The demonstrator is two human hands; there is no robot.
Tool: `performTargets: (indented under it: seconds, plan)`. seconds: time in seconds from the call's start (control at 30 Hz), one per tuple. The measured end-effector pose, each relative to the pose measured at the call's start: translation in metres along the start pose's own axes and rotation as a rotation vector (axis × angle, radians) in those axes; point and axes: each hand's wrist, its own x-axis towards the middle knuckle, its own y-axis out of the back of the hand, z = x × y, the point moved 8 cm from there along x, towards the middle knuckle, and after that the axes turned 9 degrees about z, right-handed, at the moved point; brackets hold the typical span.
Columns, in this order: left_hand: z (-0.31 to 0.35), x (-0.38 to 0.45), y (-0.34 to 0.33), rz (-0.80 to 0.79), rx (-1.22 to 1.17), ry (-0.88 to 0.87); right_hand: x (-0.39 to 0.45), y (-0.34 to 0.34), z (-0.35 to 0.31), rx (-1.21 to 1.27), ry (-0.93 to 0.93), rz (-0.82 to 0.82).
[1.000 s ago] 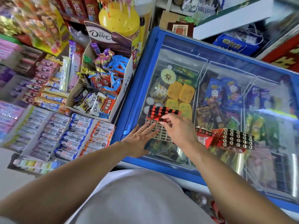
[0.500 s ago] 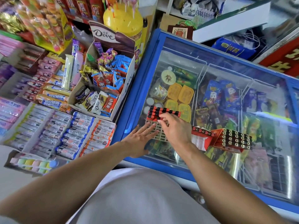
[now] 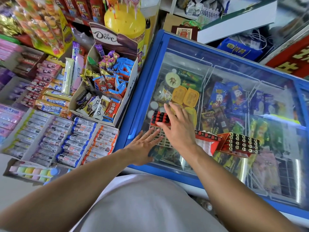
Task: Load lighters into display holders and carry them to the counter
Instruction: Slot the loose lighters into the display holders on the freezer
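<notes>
On the freezer lid (image 3: 217,67), left hand (image 3: 142,146) lies flat, fingers straight, touching the grid holder (image 3: 163,139). Right hand (image 3: 178,129), fingers spread, holding nothing, presses the loaded lighters (image 3: 158,118).

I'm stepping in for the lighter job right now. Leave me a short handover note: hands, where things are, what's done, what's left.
Left hand: flat, fingers straight, steadying the white grid holder on the freezer lid.
Right hand: open over the holder, no grip on anything.
Done: red lighters fill the holder's far rows.
Left: near rows are empty. The red box of lighters lies to the right. Then carry to the counter.
</notes>
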Motion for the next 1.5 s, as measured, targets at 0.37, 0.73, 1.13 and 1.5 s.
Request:
performTargets:
  seconds: [0.37, 0.73, 1.13, 1.5]
  plan:
    - [0.001, -0.001, 0.0, -0.012, -0.005, 0.006, -0.003, -0.029, 0.004, -0.019, -0.016, -0.264]
    - [-0.003, -0.005, -0.002, 0.017, 0.012, -0.024, 0.009, -0.012, 0.018, 0.143, -0.085, -0.228]
    - [-0.01, -0.033, 0.001, 0.121, -0.054, -0.109, -0.068, 0.028, 0.04, 0.322, -0.495, -0.134]
    - [-0.011, -0.039, 0.009, 0.183, -0.103, -0.115, -0.07, 0.001, 0.033, 0.107, -0.435, -0.298]
